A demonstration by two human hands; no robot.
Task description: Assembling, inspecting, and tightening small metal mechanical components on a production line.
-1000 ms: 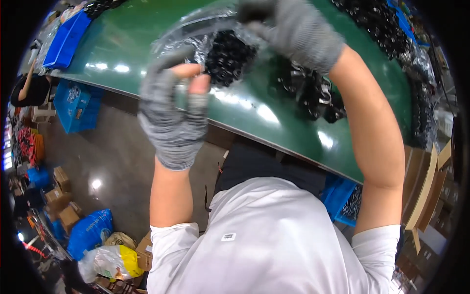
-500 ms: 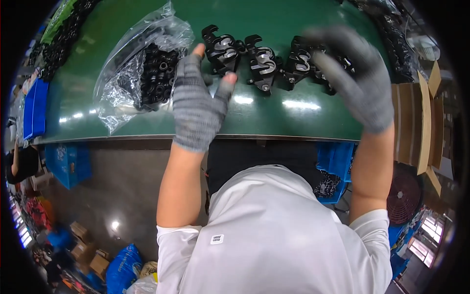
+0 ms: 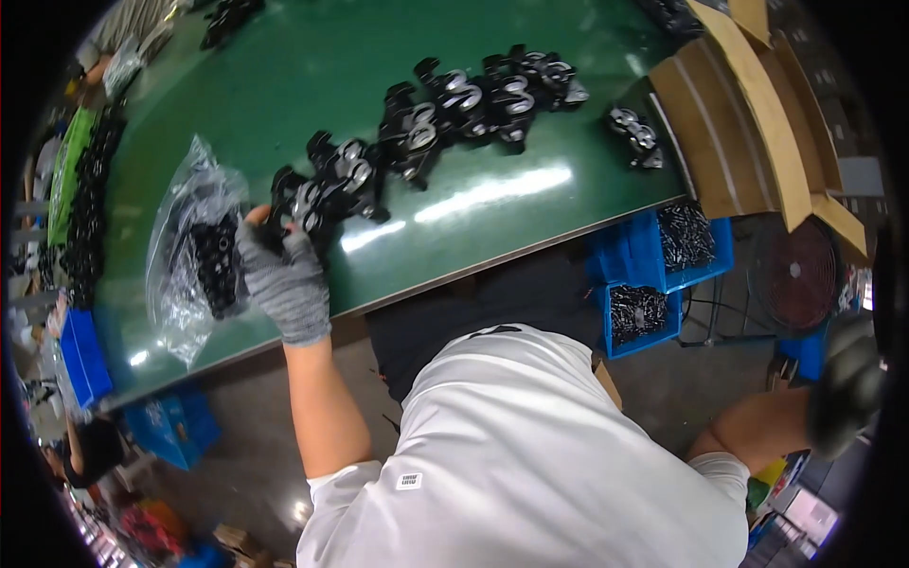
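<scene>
Several black metal clamp-like parts with silvery curved inserts [image 3: 417, 133] stand in a slanting row across the green table [image 3: 492, 237]. My left hand [image 3: 289, 284], in a grey fingerless-tipped glove, is at the row's near left end. Its thumb and forefinger close around the lower edge of the leftmost clamp-like part [image 3: 301, 201], which stays on the table. My right hand [image 3: 846, 388] is stretched far out to the right, off the table, and smeared by motion. Whether it holds anything cannot be made out.
A clear plastic bag [image 3: 175, 275] of small black rings [image 3: 216, 270] lies left of my left hand. One separate clamp-like part [image 3: 634, 137] is near an open cardboard carton [image 3: 715, 133]. Blue bins [image 3: 644, 322] of small dark pieces and a fan [image 3: 795, 275] stand beyond the table's edge.
The view has swung to the right. My right hand has left the row's right end and moved out past the table. My left hand stays by the leftmost part.
</scene>
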